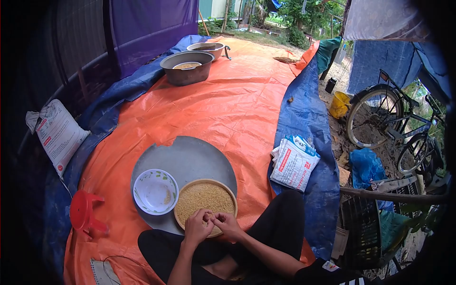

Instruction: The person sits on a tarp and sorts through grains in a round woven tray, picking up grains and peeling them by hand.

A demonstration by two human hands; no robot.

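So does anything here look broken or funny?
Yes, the grey round board under the white patterned bowl. Its far edge has a jagged step instead of one smooth curve, so it may be chipped or torn there.

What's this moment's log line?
left hand: over grain | right hand: beside left hand | grain: in round tray | bowl: beside tray

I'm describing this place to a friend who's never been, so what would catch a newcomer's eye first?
The bright orange tarp spread across the middle would probably strike first. Near the bottom centre, the left hand and right hand come together over a round tray of golden grain. A red stool stands out at lower left, and a bicycle at far right.
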